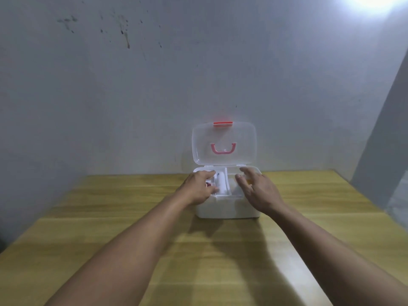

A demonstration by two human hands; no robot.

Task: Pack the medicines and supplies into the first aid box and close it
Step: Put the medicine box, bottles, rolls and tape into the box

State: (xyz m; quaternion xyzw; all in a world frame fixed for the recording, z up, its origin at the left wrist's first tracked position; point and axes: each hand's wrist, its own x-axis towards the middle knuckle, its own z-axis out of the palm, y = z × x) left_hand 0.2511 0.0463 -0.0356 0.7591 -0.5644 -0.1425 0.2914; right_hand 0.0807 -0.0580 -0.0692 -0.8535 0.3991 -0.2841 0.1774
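Observation:
A white first aid box [227,209] stands on the wooden table near the wall. Its clear lid [224,143] is up, with a pink handle [223,149] and a red latch [223,123]. Inside, a divided white tray [227,191] holds a white bottle [220,181] and a small dark red item [208,184]. My left hand [198,187] rests over the tray's left side, fingers spread, holding nothing that I can see. My right hand [257,191] hovers over the right side with its fingers apart; something yellowish [249,180] shows under its fingers.
The wooden table [136,217] stretches wide around the box on all sides. A grey stained wall [132,85] stands right behind the box. A bright light [375,2] glares at the top right.

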